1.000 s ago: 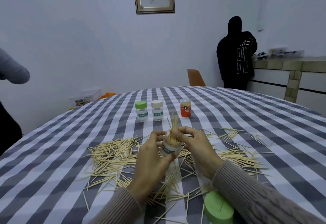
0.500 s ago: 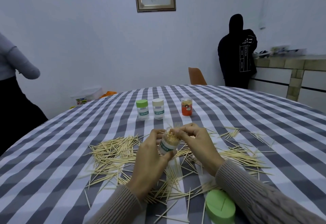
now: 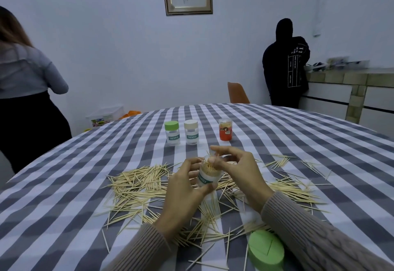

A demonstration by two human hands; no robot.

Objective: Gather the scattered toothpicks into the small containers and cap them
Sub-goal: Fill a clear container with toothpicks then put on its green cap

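Clear plastic toothpick jar with green-and-white label [image 3: 206, 178], uncapped, packed with pale wooden toothpicks, held just above the table centre, tilted slightly toward the right. Gripped round the lower body by left hand [image 3: 185, 194], fingers and thumb curled round the label. Right hand [image 3: 238, 168] at the jar mouth, thumb and fingertips curled in, tamping or pinching stray toothpick tips; exact pinch hard to tell. Step in hand, as judged: seating the last sticks flush so a cap can fit. Best done with jar held upright, tips pressed down together rather than one by one, no stick left above the rim. Round green plastic lid [image 3: 266, 251] lying near the right sleeve, likely the cap for this jar. Many loose wooden toothpicks [image 3: 138, 183] scattered across the grey-and-white checked tablecloth [image 3: 64, 185], so much gathering left. Further back, green-capped jar [image 3: 172, 132], cream-capped jar [image 3: 191, 131], orange clear-lidded jar [image 3: 225, 129] standing in a row, apart from the hands. Risk: tipping and spilling the full jar
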